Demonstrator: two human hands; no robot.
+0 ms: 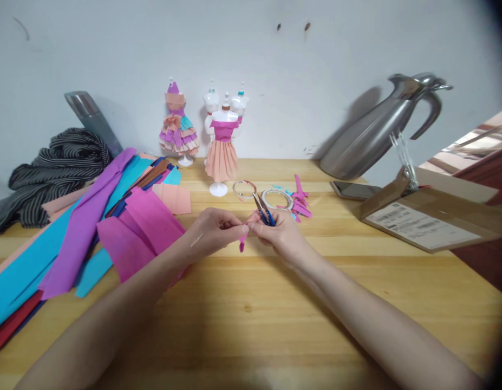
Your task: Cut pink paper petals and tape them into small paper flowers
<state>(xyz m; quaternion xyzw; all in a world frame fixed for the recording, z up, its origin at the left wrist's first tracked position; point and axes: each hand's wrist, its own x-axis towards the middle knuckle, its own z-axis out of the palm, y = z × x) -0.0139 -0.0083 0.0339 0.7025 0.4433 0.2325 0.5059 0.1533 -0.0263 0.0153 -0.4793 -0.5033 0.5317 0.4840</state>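
Note:
My left hand (214, 230) pinches a small twisted piece of magenta crepe paper (242, 245), whose end hangs below the fingertips. My right hand (281, 234) meets it there, thumb and finger closed at the same piece. Tucked in that right hand is a pair of scissors (267, 212) with blue handles, blades pointing up and away. Behind the hands stands a mini dress form (223, 143) in a magenta top and peach pleated skirt. Rolls of tape (277, 200) and magenta paper scraps (301, 199) lie just beyond my right hand.
Crepe paper sheets (143, 227) in several colours cover the left side. Another dressed form (178, 124) and two white forms stand by the wall. On the right are a steel jug (368, 130), a phone (355, 190) and a cardboard box (429, 216). A striped cloth (67, 168) lies back left.

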